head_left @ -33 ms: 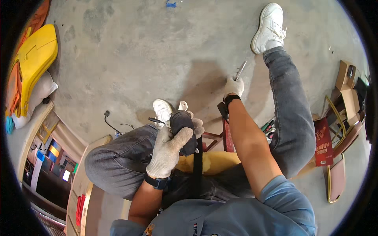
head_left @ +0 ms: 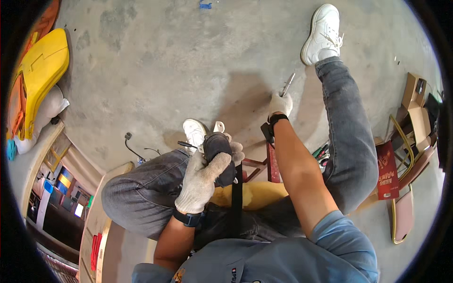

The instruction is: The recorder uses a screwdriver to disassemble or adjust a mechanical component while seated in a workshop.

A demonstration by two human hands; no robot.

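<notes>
My left hand (head_left: pixel 200 177), in an off-white knitted glove, is closed round a black rounded part (head_left: pixel 217 145). A pale metal tab (head_left: pixel 219 126) with a hole sticks up from the part's far end, and a short black stub points left. Just below it a black strap (head_left: pixel 236 203) runs down over my lap; I cannot tell whether the two are joined. Out to the right and farther forward, my right hand (head_left: pixel 280 103), also gloved, is closed on a slim silver metal tool (head_left: pixel 288 85). The tool's tip points away from me; its gripped end is hidden.
I sit on a yellow seat (head_left: pixel 264 194) with red metal legs (head_left: pixel 272 165). A black cable (head_left: pixel 134 150) lies on the floor to the left. Hand tools (head_left: pixel 321 152) are by my right knee, near a red box (head_left: pixel 387 170) and a chair frame (head_left: pixel 403 212). Yellow panels (head_left: pixel 45 66) stand far left.
</notes>
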